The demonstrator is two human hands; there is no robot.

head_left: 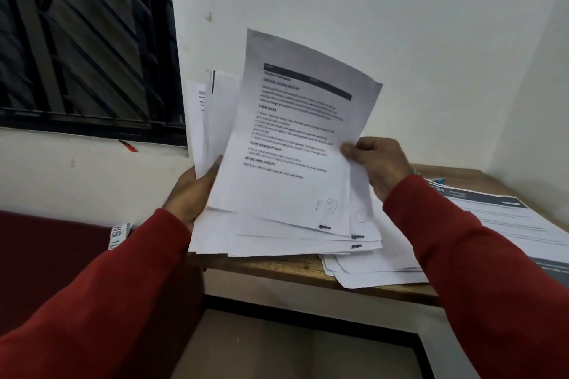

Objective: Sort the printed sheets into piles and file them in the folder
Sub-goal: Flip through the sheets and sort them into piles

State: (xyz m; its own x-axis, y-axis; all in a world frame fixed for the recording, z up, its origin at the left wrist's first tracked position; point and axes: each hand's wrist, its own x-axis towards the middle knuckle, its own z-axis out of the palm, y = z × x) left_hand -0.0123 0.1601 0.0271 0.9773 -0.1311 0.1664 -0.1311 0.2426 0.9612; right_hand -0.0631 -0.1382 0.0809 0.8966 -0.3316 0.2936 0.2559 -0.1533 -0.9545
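A loose stack of printed sheets point(277, 234) is held up in front of the wall, its lower edges above the wooden table point(277, 271). My left hand point(192, 191) grips the stack at its left edge, thumb on the front. The top sheet point(295, 132) carries black headings and a dark header bar. My right hand point(377, 160) pinches this top sheet at its right edge, lifted a little off the stack. Another pile of sheets point(378, 271) lies flat on the table under my right forearm. No folder shows in view.
More printed sheets with dark header bars point(508, 218) lie at the right end of the table. A barred window point(83, 40) fills the upper left. A dark red cushion point(46, 255) sits at the left, and a red pen point(129, 146) lies on the sill.
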